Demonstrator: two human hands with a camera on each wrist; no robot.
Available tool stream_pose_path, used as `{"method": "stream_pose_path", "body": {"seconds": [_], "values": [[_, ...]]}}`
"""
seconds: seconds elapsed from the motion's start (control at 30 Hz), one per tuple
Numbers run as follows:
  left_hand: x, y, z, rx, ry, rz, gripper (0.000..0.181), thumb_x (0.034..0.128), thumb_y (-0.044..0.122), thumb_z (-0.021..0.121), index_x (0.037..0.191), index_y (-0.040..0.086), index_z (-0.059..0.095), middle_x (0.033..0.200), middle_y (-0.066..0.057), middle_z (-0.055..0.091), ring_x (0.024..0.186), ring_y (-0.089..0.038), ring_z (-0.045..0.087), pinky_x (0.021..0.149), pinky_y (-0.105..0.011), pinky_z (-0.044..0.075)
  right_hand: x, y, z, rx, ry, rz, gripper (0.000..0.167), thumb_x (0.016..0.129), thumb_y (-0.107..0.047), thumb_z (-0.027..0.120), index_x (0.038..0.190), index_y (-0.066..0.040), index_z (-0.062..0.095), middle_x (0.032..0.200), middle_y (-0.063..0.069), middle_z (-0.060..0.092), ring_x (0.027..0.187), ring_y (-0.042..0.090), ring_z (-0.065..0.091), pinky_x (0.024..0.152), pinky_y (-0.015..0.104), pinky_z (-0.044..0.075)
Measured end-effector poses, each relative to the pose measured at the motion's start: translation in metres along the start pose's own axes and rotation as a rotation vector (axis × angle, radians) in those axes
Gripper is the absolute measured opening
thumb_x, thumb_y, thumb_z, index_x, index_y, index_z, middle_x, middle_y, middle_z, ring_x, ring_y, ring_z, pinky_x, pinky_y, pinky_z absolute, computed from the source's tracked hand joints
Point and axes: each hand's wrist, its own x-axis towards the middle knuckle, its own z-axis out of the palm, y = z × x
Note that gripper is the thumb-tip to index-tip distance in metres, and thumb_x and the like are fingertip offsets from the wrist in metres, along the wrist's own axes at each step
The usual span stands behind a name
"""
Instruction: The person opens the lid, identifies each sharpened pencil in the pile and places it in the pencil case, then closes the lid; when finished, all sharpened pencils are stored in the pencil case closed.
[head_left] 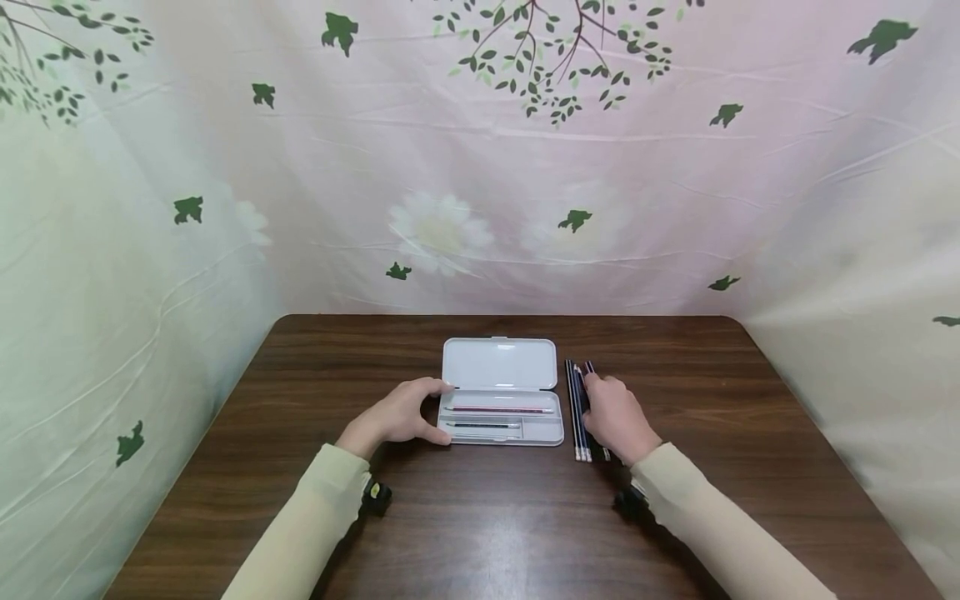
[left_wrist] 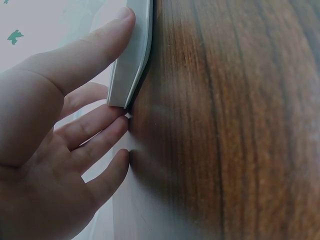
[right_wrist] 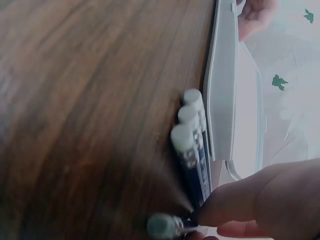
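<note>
A white pencil case [head_left: 543, 430] lies on the table with its lid [head_left: 498, 363] folded back. Inside are a red pencil [head_left: 498, 409] in the rear compartment and a dark pencil [head_left: 482, 425] in the front one. My left hand [head_left: 399, 412] holds the case's left end, thumb at the front wall and fingers round the corner. To the right of the case, several dark pencils [head_left: 577, 408] lie side by side, white erasers toward me. My right hand [head_left: 617, 414] pinches one pencil [right_wrist: 162, 226] beside them; its fingers hide most of that pencil.
The brown wooden table [head_left: 495, 517] reaches back to a printed cloth [head_left: 495, 275] with leaves and flowers, which also hangs at both sides. Dark wrist devices [head_left: 377, 497] sit below both sleeves.
</note>
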Motion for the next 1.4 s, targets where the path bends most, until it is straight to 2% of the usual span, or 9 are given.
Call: {"method": "stream_pose_path", "body": {"seconds": [0.2,0.37,0.6,0.83,1.13,1.4], "values": [[-0.001,0.0,0.001,-0.002,-0.005,-0.004,0.084,0.0721,0.031,0.1,0.145,0.011,0.062,0.142,-0.006,0.063,0.134,-0.025,0.055,0.117,-0.048,0.042,-0.002,0.0,-0.003,0.009,0.024,0.031,0.025,0.077,0.003,0.074,0.098,0.01,0.063,0.078,0.018,0.06,0.066,0.032,0.06,0.057,0.049,0.055],[-0.002,0.0,0.001,-0.006,-0.005,-0.011,0.084,0.0721,0.031,0.1,0.145,0.012,0.062,0.142,-0.006,0.063,0.134,-0.025,0.055,0.117,-0.048,0.043,-0.004,0.001,-0.009,0.037,0.026,0.032,0.019,0.078,-0.001,0.077,0.091,0.007,0.065,0.076,0.015,0.059,0.067,0.03,0.057,0.057,0.046,0.054],[-0.001,-0.001,0.002,-0.001,-0.003,-0.008,0.084,0.072,0.031,0.1,0.145,0.012,0.062,0.141,-0.006,0.063,0.134,-0.025,0.055,0.117,-0.048,0.043,-0.005,0.004,-0.017,0.082,-0.05,0.013,0.017,0.083,-0.001,0.076,0.097,0.007,0.07,0.083,0.013,0.06,0.075,0.025,0.054,0.06,0.036,0.051],[-0.001,0.0,0.001,0.004,-0.003,-0.008,0.084,0.0724,0.031,0.1,0.145,0.012,0.062,0.143,-0.006,0.063,0.135,-0.024,0.055,0.118,-0.047,0.042,-0.005,0.006,-0.018,0.108,-0.092,-0.072,0.019,0.084,0.001,0.072,0.102,0.006,0.074,0.088,0.011,0.062,0.081,0.023,0.056,0.066,0.033,0.052],[-0.001,-0.003,0.002,0.001,0.001,-0.003,0.085,0.0721,0.032,0.1,0.145,0.012,0.061,0.142,-0.006,0.062,0.134,-0.024,0.055,0.117,-0.047,0.043,-0.006,0.004,-0.019,0.112,-0.022,-0.212,0.019,0.079,0.006,0.071,0.098,0.005,0.075,0.087,0.009,0.059,0.078,0.019,0.053,0.065,0.032,0.05],[-0.001,-0.001,0.0,-0.006,-0.002,0.003,0.085,0.0725,0.03,0.1,0.146,0.012,0.061,0.143,-0.006,0.062,0.134,-0.024,0.055,0.117,-0.046,0.043,-0.004,-0.01,-0.014,0.108,-0.001,-0.31,0.019,0.084,0.009,0.065,0.1,0.002,0.072,0.096,0.01,0.06,0.079,0.017,0.054,0.068,0.032,0.053]]}}
